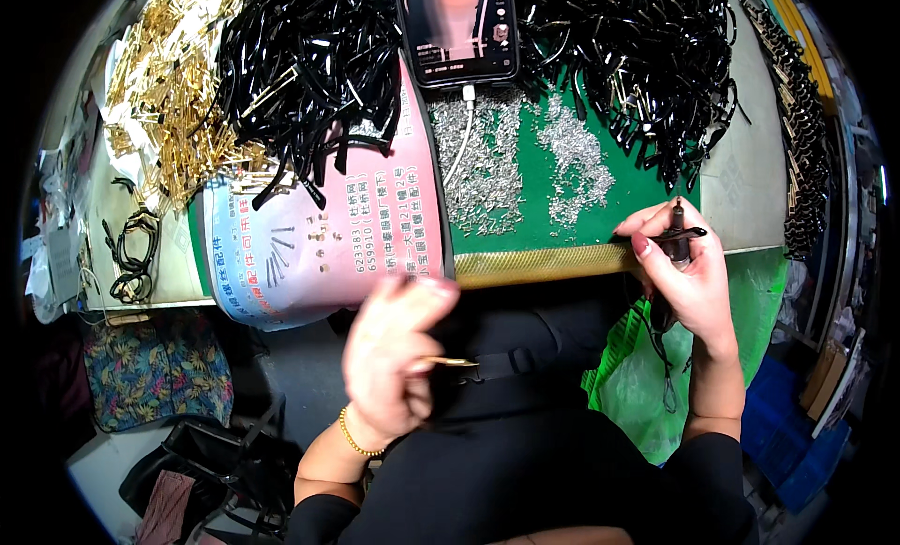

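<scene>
My left hand (394, 353), blurred by motion, is raised in front of the bench edge. Its fingers are curled round a thin gold metal piece (450, 361), whose end sticks out to the right. At the right of the bench edge, my right hand (698, 283) grips a dark, pen-shaped screwdriver (679, 250), its metal tip pointing away from me. A short black eyeglass temple (692, 233) lies across that hand by the tool. Beyond, a heap of black eyeglass temples (666, 95) and scattered small silver screws (574, 161) lie on the green mat (534, 222).
More black temples (309, 67) and gold metal parts (178, 95) heap at the left. A phone (459, 29) with a white cable (466, 133) stands at the back. A printed pink sheet (347, 226) overhangs the bench edge. A green bag (637, 395) hangs below my right hand.
</scene>
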`<state>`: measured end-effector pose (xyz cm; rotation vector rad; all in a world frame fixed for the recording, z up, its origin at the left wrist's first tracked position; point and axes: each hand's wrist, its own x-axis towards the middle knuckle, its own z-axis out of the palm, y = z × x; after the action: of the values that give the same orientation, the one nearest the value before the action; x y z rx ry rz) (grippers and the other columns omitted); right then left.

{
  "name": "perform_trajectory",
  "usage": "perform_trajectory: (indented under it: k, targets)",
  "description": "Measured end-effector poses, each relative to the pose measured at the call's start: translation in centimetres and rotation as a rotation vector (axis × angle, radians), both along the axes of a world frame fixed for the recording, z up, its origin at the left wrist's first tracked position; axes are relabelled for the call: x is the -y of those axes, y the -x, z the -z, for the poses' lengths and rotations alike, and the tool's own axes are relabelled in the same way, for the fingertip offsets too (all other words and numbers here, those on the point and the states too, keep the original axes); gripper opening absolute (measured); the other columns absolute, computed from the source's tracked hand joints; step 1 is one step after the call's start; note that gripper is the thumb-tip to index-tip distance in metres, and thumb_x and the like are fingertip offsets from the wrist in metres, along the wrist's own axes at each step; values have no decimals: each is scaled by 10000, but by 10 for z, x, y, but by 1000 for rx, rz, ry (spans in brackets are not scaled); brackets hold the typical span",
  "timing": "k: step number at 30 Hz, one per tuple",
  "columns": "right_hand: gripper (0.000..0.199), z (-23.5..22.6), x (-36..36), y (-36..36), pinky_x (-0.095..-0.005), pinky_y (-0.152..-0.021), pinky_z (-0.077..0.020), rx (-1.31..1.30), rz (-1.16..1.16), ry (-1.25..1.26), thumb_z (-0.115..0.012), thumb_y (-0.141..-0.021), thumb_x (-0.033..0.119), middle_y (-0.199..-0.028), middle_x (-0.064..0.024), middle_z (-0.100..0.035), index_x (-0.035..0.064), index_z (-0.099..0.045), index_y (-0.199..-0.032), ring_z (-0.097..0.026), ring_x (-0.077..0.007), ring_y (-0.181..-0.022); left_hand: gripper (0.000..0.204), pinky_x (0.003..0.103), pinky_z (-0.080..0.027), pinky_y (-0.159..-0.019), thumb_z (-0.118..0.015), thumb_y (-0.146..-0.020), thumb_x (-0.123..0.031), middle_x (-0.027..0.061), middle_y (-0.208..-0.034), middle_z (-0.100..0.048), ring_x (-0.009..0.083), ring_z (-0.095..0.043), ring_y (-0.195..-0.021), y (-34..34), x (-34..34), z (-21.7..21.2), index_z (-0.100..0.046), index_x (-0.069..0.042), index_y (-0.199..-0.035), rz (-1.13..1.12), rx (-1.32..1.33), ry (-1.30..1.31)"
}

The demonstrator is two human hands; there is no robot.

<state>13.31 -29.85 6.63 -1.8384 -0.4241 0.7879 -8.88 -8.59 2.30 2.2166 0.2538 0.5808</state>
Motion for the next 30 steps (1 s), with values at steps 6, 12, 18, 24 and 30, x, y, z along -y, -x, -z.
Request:
perform_trajectory:
  k: [6,12,18,24,30]
  targets:
    - [71,-9,-13,12,-181,-500,-432,-191,2,-110,-650,-937,25,-951,-85,-688,24,-580,-935,-522,-29,-570,111,493,-491,-996,-444,-1035,-41,227,-1055,-718,339,-719,-945,2,5,1,-533,26,-1032,196,64,460]
    - [111,-7,-43,34,-187,-492,-431,-359,-4,-266,-694,-946,74,-783,-26,-637,2,-654,-1020,-533,-33,-564,172,211,-470,-614,-538,-1044,-101,60,-849,-684,64,-574,-659,-26,29,-6,-629,40,-1082,-35,-54,930]
    - [90,-10,-50,29,-204,-495,-447,-542,-23,-194,-675,-943,23,-924,-151,-727,14,-585,-953,-543,-57,-532,163,226,-469,-577,-580,-1021,-86,51,-800,-676,74,-580,-613,-35,34,4,-668,48,-1056,-26,-24,744]
    - [92,-6,-48,34,-207,-515,-461,-446,-53,-198,-689,-944,66,-974,-158,-734,8,-617,-943,-562,-58,-566,109,274,-492,-567,-613,-971,-28,101,-797,-690,178,-622,-578,-37,28,8,-671,34,-1038,62,18,437]
    - [180,-9,-42,45,-185,-528,-450,-466,-34,-180,-755,-920,162,-802,6,-669,14,-685,-995,-562,-28,-595,149,318,-518,-581,-648,-903,24,112,-828,-713,248,-668,-634,-40,31,4,-671,11,-1049,116,61,301]
